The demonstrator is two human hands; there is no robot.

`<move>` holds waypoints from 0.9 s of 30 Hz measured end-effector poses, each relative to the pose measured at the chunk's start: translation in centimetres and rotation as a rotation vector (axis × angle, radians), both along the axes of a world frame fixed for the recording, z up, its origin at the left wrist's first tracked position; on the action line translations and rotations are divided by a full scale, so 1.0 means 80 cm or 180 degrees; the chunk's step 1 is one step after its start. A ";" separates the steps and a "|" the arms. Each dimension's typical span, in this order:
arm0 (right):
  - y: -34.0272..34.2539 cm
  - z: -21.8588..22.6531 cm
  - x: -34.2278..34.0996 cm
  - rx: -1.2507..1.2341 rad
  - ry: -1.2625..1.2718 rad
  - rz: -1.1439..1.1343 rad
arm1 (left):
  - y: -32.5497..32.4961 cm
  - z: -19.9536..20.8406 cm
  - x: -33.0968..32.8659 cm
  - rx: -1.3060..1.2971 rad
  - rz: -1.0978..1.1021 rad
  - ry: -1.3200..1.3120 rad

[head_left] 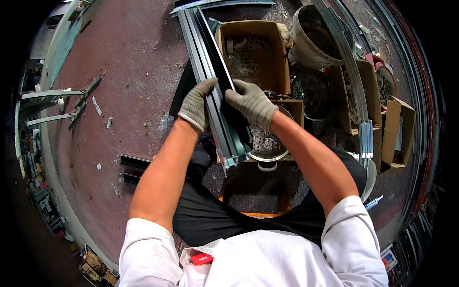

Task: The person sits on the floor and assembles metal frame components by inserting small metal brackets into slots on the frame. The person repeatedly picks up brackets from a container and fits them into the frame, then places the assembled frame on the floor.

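A long, channelled metal profile [203,57], dark inside with silvery edges, runs away from me at a slant between my gloved hands. My left hand [196,103] presses against its left side, thumb and fingers bent round the edge. From the other side my right hand [250,101] grips the right edge, thumb toward the channel. The profile's near end [232,160] shows a jagged cross-section above my lap. Just right of that end, a round metal pan [267,148] with small metal parts sits partly under my right forearm.
Ahead stands an open cardboard box [253,31] with wiry scraps, beside a white bucket [306,52]. More cardboard boxes [401,129] and a long metal strip [356,81] lie at the right. At the left is a metal stand [71,112]; dark profiles [134,165] lie by my left elbow.
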State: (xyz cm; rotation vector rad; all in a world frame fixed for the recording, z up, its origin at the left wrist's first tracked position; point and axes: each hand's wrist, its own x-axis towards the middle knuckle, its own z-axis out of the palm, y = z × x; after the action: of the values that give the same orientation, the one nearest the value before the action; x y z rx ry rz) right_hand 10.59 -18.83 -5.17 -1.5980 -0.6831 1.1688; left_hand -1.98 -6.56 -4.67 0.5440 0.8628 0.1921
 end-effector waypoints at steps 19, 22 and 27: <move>-0.156 -0.059 -0.043 -0.0653 0.0424 -0.0721 | -0.048 0.032 0.001 0.1968 0.0861 0.1441; -0.188 -0.135 -0.034 -0.1199 -0.0661 -0.0371 | -0.039 0.040 0.015 0.2035 0.0863 0.1489; -0.189 -0.168 -0.048 -0.2098 -0.2667 0.0541 | -0.024 0.041 0.018 0.2168 0.0819 0.1272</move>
State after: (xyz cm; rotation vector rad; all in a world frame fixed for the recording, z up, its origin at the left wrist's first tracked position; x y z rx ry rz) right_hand 6.73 -33.96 -18.63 -2.6894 -1.0338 0.8428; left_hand -0.55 -8.49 -1.38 1.1313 1.2613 0.6411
